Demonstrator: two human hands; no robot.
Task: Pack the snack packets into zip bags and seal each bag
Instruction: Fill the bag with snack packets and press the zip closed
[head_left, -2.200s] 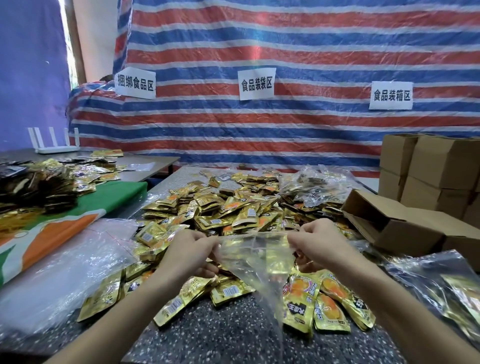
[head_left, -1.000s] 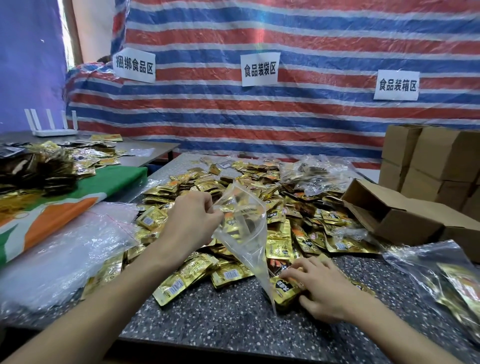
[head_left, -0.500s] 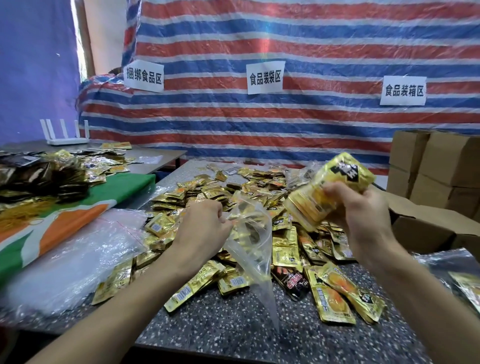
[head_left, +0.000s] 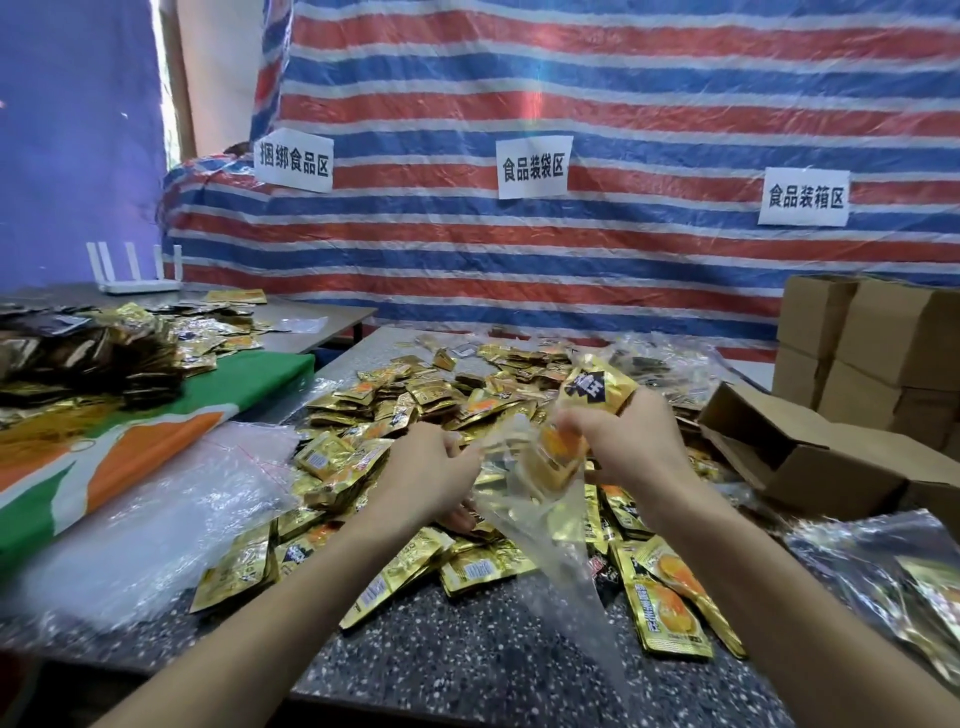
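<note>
L hand (head_left: 431, 473) pinched one lip of the clear zip bag (head_left: 545, 525), fingers curled on the film. The bag hung limp from there, down toward the person, over the speckled table (head_left: 467, 654). R hand (head_left: 634, 441) gripped a bunch of snack pkts (head_left: 597, 397), fist closed round the middle. Their lower ends were at or just inside the bag mouth btwn the two hands, tops sticking up above the R knuckles. How deep they sat I couldn't tell, the film was blurred. The rest of the pkts lay in a loose pile (head_left: 415, 400) beyond and under both hands. An open cardboard box (head_left: 810, 462) sat off to the R of the R hand.

Risks, as I judged them:
- The mouth looked held on one side only, so it could fold shut & the bunch would jam on the rim or slide down outside.
- Letting go too early w/ pkts half in could tip them back onto the pile.
- A pkt corner left across the zip track would stop the seal closing.
</note>
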